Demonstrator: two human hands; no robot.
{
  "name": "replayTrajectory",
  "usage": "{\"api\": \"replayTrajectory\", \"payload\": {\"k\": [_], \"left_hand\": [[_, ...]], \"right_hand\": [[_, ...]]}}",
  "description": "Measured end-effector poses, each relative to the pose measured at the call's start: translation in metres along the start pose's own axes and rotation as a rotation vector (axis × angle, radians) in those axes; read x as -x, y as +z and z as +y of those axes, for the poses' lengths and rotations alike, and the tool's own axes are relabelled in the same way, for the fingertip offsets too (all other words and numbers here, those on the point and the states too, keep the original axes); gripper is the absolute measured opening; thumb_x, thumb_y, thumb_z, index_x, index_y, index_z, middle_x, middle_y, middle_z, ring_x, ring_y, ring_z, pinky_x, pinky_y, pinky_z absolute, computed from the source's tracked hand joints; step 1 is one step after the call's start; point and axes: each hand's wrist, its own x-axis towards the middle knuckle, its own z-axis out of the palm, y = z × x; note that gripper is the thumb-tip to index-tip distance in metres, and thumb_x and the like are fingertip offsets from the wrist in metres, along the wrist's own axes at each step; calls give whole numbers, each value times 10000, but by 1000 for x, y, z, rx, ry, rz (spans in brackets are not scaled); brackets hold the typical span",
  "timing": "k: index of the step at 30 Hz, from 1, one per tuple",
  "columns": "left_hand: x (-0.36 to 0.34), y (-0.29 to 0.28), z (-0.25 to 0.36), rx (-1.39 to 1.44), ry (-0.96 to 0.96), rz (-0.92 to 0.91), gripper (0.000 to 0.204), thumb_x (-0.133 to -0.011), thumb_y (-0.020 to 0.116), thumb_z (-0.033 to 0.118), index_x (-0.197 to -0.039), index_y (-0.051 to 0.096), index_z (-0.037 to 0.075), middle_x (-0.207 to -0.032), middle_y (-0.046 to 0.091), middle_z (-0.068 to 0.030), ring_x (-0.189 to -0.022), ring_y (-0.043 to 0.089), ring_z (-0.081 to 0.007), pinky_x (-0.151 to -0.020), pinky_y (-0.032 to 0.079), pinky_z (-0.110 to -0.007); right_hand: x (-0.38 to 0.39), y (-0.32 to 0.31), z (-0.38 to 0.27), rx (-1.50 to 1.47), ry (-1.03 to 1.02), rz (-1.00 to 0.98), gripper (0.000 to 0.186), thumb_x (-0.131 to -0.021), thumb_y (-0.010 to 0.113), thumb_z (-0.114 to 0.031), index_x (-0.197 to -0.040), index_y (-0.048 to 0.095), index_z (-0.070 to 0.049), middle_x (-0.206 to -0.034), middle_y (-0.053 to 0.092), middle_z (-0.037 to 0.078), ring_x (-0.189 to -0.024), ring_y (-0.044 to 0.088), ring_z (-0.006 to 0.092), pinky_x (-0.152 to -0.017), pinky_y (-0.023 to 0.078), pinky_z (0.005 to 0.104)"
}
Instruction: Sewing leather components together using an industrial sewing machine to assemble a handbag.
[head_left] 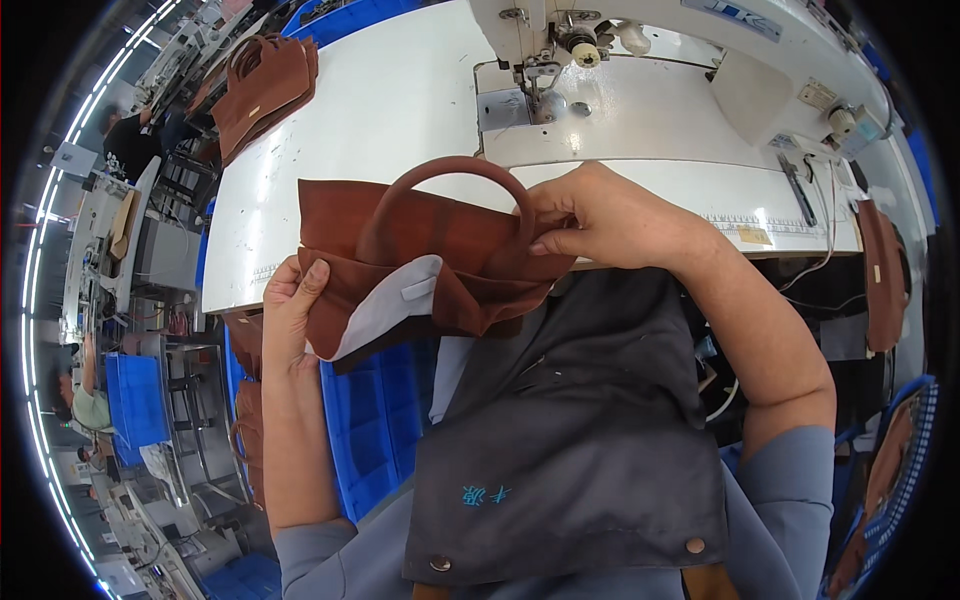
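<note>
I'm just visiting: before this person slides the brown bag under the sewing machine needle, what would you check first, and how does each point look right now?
1. Left hand grips the brown fabric bag at its lower left edge: ok.
2. Right hand pinches the bag by the right end of the looped handle: ok.
3. Bag flat for sewing: not ok, it is folded, with pale lining showing.
4. Bed around the needle bare: ok.
5. Needle threaded: cannot tell.
6. Stack of brown bags lies apart from the sewing area: ok.
</note>
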Motion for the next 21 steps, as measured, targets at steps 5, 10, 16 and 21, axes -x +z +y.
{"api": "replayTrajectory", "payload": {"k": [5, 10, 16, 21], "left_hand": [[16, 28, 28, -1025, 716, 140, 511, -783, 882, 188, -1174, 585, 49, -1326, 564, -126, -1207, 561, -268, -1035, 448, -402], [51, 87, 12, -1475, 799, -243, 838, -648, 898, 469, -1329, 587, 91, -1338, 598, -117, -1246, 584, -335, -1071, 385, -512], [60, 116, 6, -1598, 725, -243, 571, -817, 717, 114, -1378, 615, 145, -1324, 590, -72, -1180, 590, -232, -1086, 315, -443], [49, 134, -5, -1704, 1274, -201, 292, -866, 631, 169, -1139, 735, 170, -1240, 650, -21, -1236, 585, -167, -1120, 288, -456]], "right_hand": [[-8, -3, 16, -147, -56, 144, 235, -908, 708, -53, -1130, 703, 21, -944, 767, 145, -890, 730, 194, -810, 558, 316], [-24, -6, 26, -227, -32, 220, 175, -928, 692, -61, -1085, 729, 8, -891, 762, 83, -797, 664, 99, -750, 540, 271], [-34, -7, 32, -190, -29, 252, 157, -927, 678, -61, -1057, 733, 8, -875, 757, 71, -781, 662, 105, -714, 536, 275], [-40, -10, 35, -223, -39, 228, 157, -916, 691, -72, -1042, 728, 15, -856, 750, 75, -760, 652, 102, -707, 527, 267]]}}
